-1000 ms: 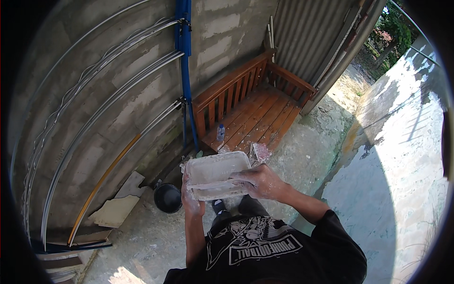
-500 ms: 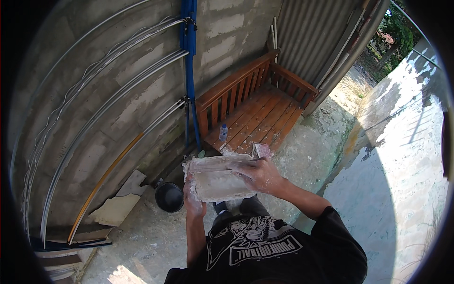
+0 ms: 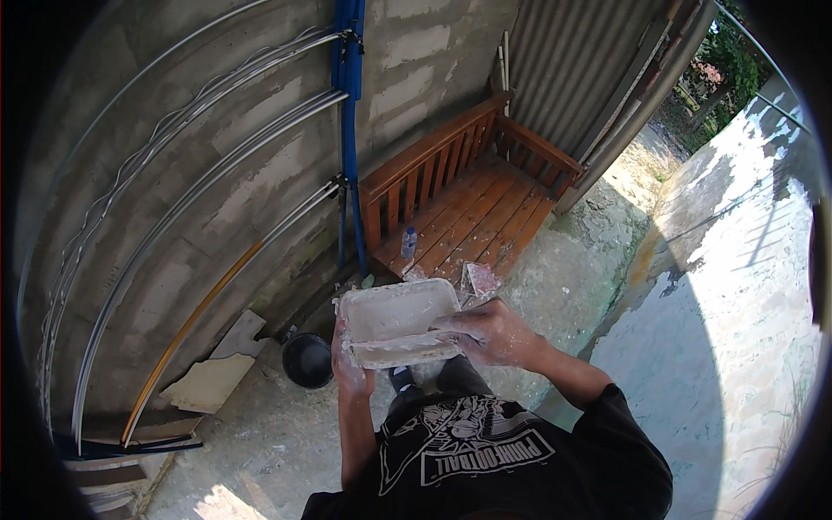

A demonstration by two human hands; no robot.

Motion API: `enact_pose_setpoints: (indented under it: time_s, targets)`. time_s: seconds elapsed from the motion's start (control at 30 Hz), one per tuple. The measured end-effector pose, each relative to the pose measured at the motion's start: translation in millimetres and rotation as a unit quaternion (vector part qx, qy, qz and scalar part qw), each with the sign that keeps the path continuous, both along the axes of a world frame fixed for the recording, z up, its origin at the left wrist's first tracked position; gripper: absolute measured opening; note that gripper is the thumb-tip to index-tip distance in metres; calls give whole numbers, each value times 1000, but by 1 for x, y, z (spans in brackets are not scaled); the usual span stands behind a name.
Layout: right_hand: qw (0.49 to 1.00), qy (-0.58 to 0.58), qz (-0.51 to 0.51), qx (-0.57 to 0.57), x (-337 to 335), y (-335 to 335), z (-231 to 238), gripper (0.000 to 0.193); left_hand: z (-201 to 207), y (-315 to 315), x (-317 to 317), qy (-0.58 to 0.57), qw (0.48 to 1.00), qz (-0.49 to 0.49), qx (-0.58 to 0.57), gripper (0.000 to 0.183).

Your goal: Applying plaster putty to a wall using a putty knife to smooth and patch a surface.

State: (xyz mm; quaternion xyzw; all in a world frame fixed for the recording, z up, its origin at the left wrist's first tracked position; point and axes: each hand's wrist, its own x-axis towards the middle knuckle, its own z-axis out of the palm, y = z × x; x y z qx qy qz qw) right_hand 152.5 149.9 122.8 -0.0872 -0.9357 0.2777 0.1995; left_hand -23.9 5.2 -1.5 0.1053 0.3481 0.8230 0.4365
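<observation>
the dusty left hand (image 3: pixel 353 364) was curled around the left end of a white-crusted shallow tray (image 3: pixel 403 310) raised in front of the black shirt (image 3: pixel 598 464), while the right hand (image 3: pixel 496 336) pinched the right end of a pale strip (image 3: pixel 390 342) spanning it, near a black bucket (image 3: pixel 307 360)

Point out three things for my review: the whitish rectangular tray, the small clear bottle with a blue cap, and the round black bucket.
Whitish rectangular tray (image 3: pixel 399 287): head view, on its far rim.
Small clear bottle (image 3: pixel 409 243): head view, mid-body.
Round black bucket (image 3: pixel 306 371): head view, on its dark inside.
</observation>
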Motion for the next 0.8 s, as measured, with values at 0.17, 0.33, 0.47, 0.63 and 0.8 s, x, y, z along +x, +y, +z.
enact_pose_setpoints:
  time_s: [0.17,0.33,0.47,0.63,0.8]
  targets:
    - [999,-9,-12,30,-5,0,-13,37,0,5,5,-4,1000,-23,-6,55]
    - [999,4,-45,24,-10,12,-1,38,4,7,6,-35,998,-40,20,53]
    - [990,19,-48,133,-11,13,-5,40,1,6,5,-30,998,-58,11,57]
    - [985,30,-21,166,-9,-5,-22,42,-1,5,9,12,999,-18,33,54]
    - [991,29,7,127,-1,-12,-27,40,-10,1,5,-38,999,-18,21,54]
